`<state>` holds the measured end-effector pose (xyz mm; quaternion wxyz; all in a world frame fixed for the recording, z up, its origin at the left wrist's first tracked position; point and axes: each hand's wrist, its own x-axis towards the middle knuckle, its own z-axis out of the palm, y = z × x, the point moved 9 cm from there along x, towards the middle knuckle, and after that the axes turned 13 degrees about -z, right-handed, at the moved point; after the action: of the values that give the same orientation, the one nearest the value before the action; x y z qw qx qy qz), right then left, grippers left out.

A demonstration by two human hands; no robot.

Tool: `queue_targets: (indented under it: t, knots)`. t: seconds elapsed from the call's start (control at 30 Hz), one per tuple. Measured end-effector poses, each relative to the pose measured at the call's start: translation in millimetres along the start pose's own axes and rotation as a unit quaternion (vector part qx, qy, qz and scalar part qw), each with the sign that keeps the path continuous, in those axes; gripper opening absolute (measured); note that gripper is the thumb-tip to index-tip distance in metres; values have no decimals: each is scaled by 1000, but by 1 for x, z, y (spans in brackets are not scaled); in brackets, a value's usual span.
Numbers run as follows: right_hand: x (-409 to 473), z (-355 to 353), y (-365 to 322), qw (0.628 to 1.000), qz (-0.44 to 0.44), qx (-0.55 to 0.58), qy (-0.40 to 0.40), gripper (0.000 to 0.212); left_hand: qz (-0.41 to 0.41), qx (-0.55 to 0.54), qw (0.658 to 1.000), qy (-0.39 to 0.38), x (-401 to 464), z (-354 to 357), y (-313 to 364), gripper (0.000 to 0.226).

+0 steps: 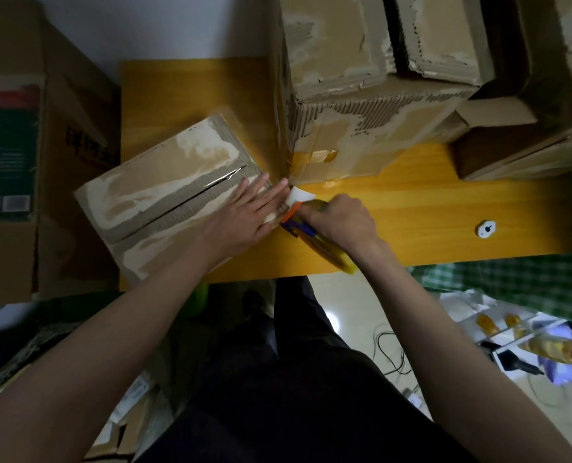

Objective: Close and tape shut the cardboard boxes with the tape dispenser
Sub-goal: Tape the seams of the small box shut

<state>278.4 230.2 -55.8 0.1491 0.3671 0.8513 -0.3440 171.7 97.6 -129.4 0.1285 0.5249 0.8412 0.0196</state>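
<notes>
**Head view: small box under tape at worktop edge**

Item 1, cardboard box [174,198]: small, worn, lying skewed on the left part of the yellow worktop [411,208]. Top flaps folded down; the centre seam shows as a dark slit, with a short glossy strip near its far end.

Item 2, left hand [244,215]: flat, fingers spread, palm down on the box's right end; grip open, pressing rather than holding.

Item 3, right hand [343,217]: grip closed around the tape dispenser [314,235], which lies just beside the box's right end. Dispenser has an orange and blue head and a yellowish body running back under the wrist. A pale patch sits between the two hands at the box corner; cannot tell whether it is tape or a label.

Item 4, large boxes [361,95]: stacked, torn surfaces, at the worktop's far side, touching or nearly touching the small box's corner.

Item 5, small white round object [486,228]: on the worktop, well apart to the right
</notes>
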Motion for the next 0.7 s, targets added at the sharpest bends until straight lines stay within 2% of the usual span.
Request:
queue_targets:
  t: [0.2,0.3,0.37,0.47,0.57,0.7]
  knots:
    - [9,-5,-20,997,-12,-80,1,45,5,-9,1000,-19,0,1,4,65]
    - [-3,25,1,981,-30,-181,-63,37,-12,-7,1000,-9,-2,-2,0,63]
    - [-21,45,48,983,17,-161,-89,35,-20,-9,1000,-4,-1,0,-4,64]
    - [-26,43,99,991,62,-113,-44,47,-17,-12,1000,8,3,0,-4,65]
    - [-19,40,108,996,70,-51,-8,56,-20,-7,1000,0,0,4,-2,66]
    - [-5,49,99,999,25,19,20,50,-28,-11,1000,-2,1,4,-2,66]
